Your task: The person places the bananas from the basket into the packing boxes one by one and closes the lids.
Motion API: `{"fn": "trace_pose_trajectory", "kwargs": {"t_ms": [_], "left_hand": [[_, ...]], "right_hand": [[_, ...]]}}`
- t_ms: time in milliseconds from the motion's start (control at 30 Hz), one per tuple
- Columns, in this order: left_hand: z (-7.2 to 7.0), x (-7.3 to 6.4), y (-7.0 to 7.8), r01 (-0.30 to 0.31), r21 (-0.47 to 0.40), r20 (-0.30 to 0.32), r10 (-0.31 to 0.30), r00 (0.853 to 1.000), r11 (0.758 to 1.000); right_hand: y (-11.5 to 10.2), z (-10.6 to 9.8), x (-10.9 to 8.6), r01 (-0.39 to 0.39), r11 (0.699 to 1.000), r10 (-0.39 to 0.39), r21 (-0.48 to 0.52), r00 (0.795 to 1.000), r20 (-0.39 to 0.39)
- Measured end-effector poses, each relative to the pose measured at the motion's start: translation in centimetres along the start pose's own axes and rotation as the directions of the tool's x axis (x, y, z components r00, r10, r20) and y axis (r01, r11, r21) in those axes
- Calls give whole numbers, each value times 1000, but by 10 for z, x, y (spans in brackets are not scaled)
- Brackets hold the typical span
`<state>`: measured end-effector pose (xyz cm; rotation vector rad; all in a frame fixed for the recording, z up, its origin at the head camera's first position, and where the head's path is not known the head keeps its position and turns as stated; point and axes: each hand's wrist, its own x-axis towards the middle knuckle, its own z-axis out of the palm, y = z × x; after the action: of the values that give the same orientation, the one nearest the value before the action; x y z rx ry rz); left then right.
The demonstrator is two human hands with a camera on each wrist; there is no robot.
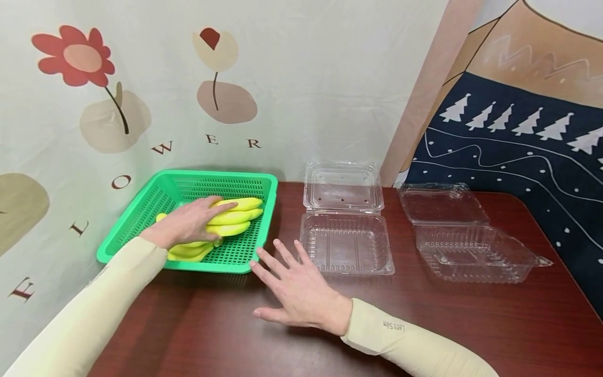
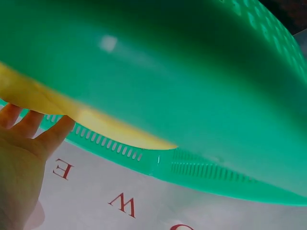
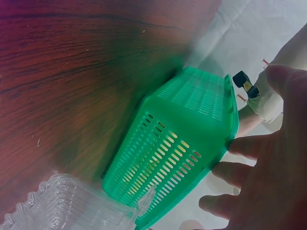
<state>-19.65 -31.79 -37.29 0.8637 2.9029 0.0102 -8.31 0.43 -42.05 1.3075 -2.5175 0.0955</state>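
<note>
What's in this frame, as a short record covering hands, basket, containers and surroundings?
left hand: touches bananas, thumb on their near side
right hand: fingers spread by the basket's near right corner; contact unclear
basket: green plastic basket holding yellow bananas
containers: left clamshell and right clamshell, clear, lids open
surface: reddish-brown table
backdrop: flower-print sheet

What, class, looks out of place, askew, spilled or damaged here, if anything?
Nothing stands out. The bananas lie inside the basket, touched by the left hand. The middle box and right box sit open on the table, with no visible spill or damage.
</note>
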Motion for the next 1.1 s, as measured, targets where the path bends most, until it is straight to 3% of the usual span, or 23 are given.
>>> {"fn": "trace_pose_trajectory", "kwargs": {"t_ms": [467,800,1100], "left_hand": [[-9,-11,0,-43,12,-99,44,994,999],[-17,-22,1,-68,53,-202,77,976,996],[-27,-31,7,-54,26,-274,59,960,998]], "right_hand": [[0,0,-1,-10,1000,10,2,1000,1],[-1,0,-4,-19,1000,19,8,1000,2],[1,-3,-9,-30,999,30,10,999,10]]}}
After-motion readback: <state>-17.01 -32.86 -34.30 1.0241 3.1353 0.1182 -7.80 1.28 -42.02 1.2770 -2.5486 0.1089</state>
